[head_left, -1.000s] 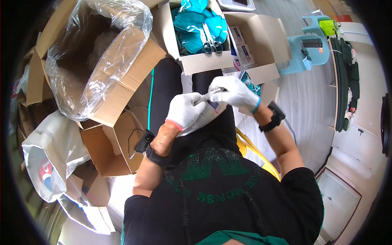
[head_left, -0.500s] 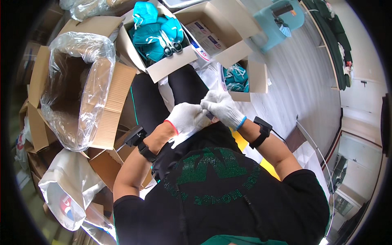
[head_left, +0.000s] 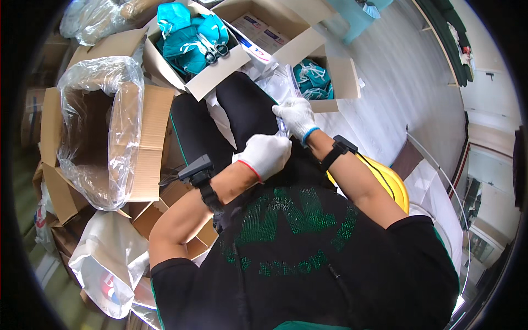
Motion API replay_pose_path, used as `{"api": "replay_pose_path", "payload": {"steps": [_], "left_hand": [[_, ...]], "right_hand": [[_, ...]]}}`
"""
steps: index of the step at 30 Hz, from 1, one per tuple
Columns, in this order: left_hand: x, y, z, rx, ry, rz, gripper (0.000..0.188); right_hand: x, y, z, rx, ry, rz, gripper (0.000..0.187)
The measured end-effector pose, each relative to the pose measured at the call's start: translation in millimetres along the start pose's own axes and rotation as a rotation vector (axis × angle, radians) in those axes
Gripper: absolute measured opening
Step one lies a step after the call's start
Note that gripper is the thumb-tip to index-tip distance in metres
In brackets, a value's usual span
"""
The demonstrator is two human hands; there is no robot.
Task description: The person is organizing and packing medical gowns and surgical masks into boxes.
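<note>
Over my lap, both hands wear white knit gloves. My left hand (head_left: pixel 266 157), with a red cuff, is closed near my thigh. Just beyond it to the right, my right hand (head_left: pixel 297 116), with a blue cuff, is closed too. A small, shiny, clear-and-bluish strip (head_left: pixel 282 127), perhaps plastic, runs between them, gripped at each end. What kind of thing it is cannot be made out. Ahead, a white carton (head_left: pixel 217 71) holds teal face masks (head_left: pixel 190 47) with white straps. Black-handled scissors (head_left: pixel 215 52) lie on top of the masks.
A smaller box (head_left: pixel 345 77) of teal masks stands at the right. Behind is an open carton (head_left: pixel 297 47) with flat white packs. At left stands a large cardboard box (head_left: pixel 151 143) lined with clear plastic. A white sack (head_left: pixel 110 247) lies below it. A yellow stool seat (head_left: pixel 393 184) is beside me.
My hands have moved apart, the left nearer my body and the right farther ahead, and the shiny strip shows between them. The whole view has shifted a little.
</note>
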State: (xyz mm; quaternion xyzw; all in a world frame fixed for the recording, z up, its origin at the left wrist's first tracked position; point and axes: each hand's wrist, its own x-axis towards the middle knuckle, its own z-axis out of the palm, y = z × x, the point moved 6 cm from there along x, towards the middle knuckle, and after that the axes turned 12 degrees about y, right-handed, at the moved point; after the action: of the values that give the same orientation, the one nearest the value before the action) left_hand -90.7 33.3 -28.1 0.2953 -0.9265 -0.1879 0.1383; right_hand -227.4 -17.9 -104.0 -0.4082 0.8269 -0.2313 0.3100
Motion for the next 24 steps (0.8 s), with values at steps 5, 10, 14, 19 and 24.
{"api": "replay_pose_path", "payload": {"steps": [5, 10, 14, 19, 24], "left_hand": [[-8.3, -51.8, -52.3, -0.192, 0.174, -0.213, 0.016], [-32.4, -132.6, -35.9, -0.186, 0.199, -0.682, 0.017], [-22.5, -137.8, -6.3, -0.099, 0.457, -0.873, 0.029], [-16.8, -133.1, 29.1, -0.118, 0.563, -1.159, 0.039], [-13.6, -134.6, 41.4, 0.022, 0.586, -1.074, 0.044]], "right_hand": [[15.7, -9.4, 4.5, 0.642, -0.262, 0.110, 0.015], [-5.3, -58.7, 11.1, 0.790, -0.471, -0.012, 0.019], [-11.2, -78.8, 40.1, 1.164, -0.604, 0.159, 0.017], [-7.9, -62.4, 57.9, 1.185, -0.727, 0.375, 0.025], [-36.6, -59.6, 20.0, 0.771, -0.444, 0.151, 0.024]]}}
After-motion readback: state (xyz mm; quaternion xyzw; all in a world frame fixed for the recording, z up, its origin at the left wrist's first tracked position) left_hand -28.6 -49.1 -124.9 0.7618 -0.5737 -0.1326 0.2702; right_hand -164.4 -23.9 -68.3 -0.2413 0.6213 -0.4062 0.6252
